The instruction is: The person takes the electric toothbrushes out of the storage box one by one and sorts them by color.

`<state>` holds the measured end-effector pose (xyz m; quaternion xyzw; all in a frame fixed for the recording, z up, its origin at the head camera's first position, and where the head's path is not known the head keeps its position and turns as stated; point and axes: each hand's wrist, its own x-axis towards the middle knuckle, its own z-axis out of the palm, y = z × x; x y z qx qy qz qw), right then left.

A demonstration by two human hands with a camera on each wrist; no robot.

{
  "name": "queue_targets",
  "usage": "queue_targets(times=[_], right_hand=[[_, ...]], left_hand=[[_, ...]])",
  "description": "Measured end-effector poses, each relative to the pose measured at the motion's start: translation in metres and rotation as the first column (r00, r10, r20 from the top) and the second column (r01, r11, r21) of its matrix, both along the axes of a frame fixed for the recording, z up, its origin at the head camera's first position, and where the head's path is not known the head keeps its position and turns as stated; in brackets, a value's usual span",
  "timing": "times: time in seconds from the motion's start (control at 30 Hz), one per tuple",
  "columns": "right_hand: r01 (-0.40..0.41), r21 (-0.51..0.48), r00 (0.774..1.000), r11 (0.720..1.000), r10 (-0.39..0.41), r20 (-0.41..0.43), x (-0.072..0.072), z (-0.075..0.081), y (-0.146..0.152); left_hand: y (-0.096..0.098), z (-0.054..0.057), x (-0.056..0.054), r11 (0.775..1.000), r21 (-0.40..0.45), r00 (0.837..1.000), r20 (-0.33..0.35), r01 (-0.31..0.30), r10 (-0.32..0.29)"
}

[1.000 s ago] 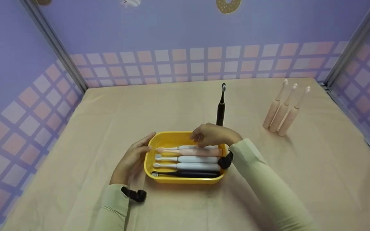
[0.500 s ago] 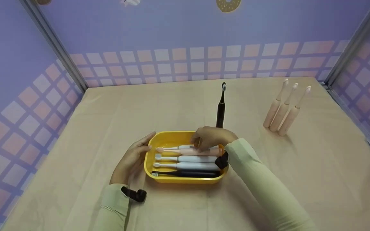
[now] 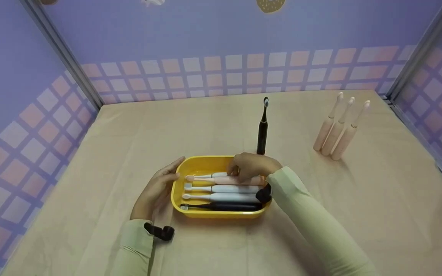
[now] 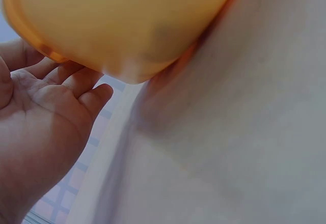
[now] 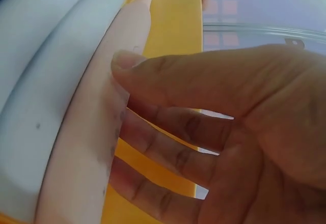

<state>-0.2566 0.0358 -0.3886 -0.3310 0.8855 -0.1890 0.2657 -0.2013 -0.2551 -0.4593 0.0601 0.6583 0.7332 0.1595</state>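
Note:
A yellow basin (image 3: 221,215) stands on the table, with several electric toothbrushes lying side by side in it. My left hand (image 3: 159,188) holds its left end, thumb over the rim and fingers along the outside (image 4: 46,96). My right hand (image 3: 254,167) reaches in and pinches the handle of a pink electric toothbrush (image 5: 84,147), thumb on top and fingers along the far side. Behind that one, a white toothbrush (image 3: 219,174) is partly covered by my hand. Nearer me lie two more white toothbrushes (image 3: 234,197) and a black toothbrush (image 3: 236,206).
A black electric toothbrush (image 3: 262,138) stands upright behind the basin. To the right, three pink electric toothbrushes (image 3: 334,138) stand close together. A pale cloth (image 3: 148,130) covers the table, with patterned walls on the sides and back.
My right hand has moved slightly down onto the pink toothbrush. The left hand and the basin have stayed in place; the view has shifted slightly.

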Motion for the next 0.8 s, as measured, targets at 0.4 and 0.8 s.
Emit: queue_targets(times=[0.4, 0.8], right_hand=[[-0.010, -0.007, 1.000, 1.000, 0.010, -0.023, -0.0008, -0.0052, -0.0006], [-0.007, -0.005, 1.000, 1.000, 0.007, -0.028, -0.0016, -0.0066, -0.0013]], left_hand=[[0.0001, 0.0008, -0.0002, 1.000, 0.011, 1.000, 0.007, 0.013, -0.013], [-0.0013, -0.0007, -0.0002, 1.000, 0.003, 0.999, -0.017, 0.028, -0.028]])
